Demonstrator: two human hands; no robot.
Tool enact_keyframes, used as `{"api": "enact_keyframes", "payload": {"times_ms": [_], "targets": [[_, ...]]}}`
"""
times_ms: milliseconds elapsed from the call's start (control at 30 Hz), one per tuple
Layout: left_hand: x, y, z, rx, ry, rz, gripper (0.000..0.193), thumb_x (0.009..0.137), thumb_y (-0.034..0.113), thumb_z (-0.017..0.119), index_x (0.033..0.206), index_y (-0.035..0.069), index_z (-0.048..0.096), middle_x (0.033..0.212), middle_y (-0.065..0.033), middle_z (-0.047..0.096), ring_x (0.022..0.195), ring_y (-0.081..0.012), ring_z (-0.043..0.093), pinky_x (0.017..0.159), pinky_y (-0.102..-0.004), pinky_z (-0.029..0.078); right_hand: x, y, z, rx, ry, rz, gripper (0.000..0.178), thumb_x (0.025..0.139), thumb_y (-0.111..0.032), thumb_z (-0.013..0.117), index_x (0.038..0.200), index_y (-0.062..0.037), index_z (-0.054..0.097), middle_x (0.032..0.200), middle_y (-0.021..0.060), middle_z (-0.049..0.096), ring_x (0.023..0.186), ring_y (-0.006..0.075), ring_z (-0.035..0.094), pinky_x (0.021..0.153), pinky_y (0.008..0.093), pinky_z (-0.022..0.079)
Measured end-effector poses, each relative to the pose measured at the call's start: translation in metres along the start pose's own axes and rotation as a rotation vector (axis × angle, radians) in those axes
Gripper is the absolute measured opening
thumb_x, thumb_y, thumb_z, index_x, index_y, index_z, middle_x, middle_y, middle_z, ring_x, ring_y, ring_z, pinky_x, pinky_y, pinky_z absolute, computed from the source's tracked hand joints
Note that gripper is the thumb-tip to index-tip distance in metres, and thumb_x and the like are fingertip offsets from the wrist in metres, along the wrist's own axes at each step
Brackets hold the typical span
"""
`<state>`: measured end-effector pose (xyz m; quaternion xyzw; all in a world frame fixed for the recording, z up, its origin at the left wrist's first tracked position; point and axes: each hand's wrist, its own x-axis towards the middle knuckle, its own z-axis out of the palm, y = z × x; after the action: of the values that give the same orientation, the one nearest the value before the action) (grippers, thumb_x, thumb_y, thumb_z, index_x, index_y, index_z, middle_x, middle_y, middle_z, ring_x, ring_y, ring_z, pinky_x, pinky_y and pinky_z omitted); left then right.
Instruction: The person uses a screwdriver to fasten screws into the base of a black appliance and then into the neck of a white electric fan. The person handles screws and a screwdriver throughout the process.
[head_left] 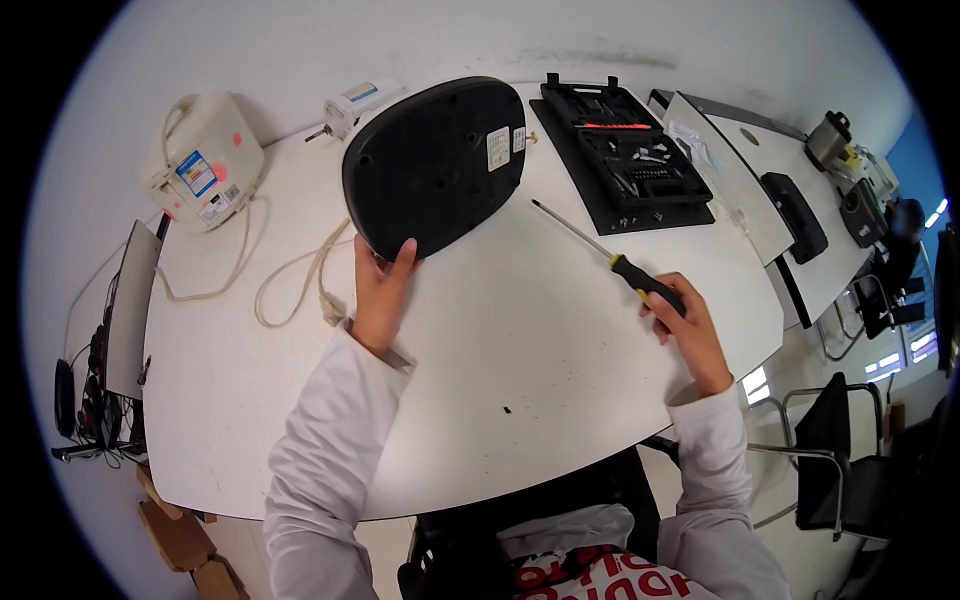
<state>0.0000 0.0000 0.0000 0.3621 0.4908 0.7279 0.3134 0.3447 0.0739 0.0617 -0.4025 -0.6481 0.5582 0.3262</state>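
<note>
My hands are apart. My left hand (pixel 382 295) is clamped on the near edge of a black rounded unit (pixel 430 170), thumb on its face. The unit is above the far part of the white table (pixel 480 340), left of centre. My right hand (pixel 688 318) is wrapped around a screwdriver (pixel 612 260), tip pointing far left, clear of the unit. At far right, an open black tool case (pixel 684 196) lies on a black mat (pixel 572 168).
</note>
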Motion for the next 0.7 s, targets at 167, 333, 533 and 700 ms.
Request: {"api": "enact_keyframes", "payload": {"times_ms": [167,333,533,700], "targets": [[0.003,0.005,-0.002,0.051,0.006,-0.017,0.046,0.085,0.020,0.064,0.121,0.007,0.038,0.118,-0.0057,0.049,0.104,-0.0154,0.050,0.088,-0.0319,0.045,-0.031,0.030,-0.043,0.019,0.228,-0.124,0.031,0.089,-0.025,0.053,0.110,-0.0029,0.049,0.080,0.0049,0.056,0.056,0.0055,0.043,0.051,0.0178,0.034],[0.003,0.002,0.001,0.047,0.009,-0.021,0.046,0.086,0.021,0.063,0.122,0.007,0.038,0.119,-0.0057,0.048,0.106,-0.0151,0.049,0.088,-0.0320,0.045,-0.037,0.057,-0.082,0.229,0.457,-0.150,0.024,0.086,-0.011,0.056,0.107,-0.0032,0.049,0.080,0.0041,0.055,0.061,0.0060,0.044,0.055,0.0180,0.037],[0.000,0.004,0.002,0.045,0.008,-0.027,0.045,0.087,0.019,0.062,0.123,0.007,0.037,0.122,-0.0048,0.047,0.109,-0.0159,0.047,0.089,-0.0336,0.044,-0.035,0.066,-0.080,-0.367,0.599,-0.250,0.017,0.078,-0.002,0.056,0.095,-0.0008,0.053,0.074,0.0023,0.055,0.066,0.0079,0.049,0.064,0.0208,0.039],[0.000,0.004,0.003,0.035,0.005,-0.031,0.047,0.087,0.019,0.061,0.125,0.008,0.037,0.123,-0.0049,0.046,0.111,-0.0165,0.047,0.091,-0.0344,0.044,-0.037,0.066,-0.078,-0.460,0.671,-0.219,0.015,0.077,-0.002,0.057,0.092,0.0002,0.053,0.070,0.0019,0.054,0.063,0.0070,0.048,0.060,0.0204,0.039]]}}
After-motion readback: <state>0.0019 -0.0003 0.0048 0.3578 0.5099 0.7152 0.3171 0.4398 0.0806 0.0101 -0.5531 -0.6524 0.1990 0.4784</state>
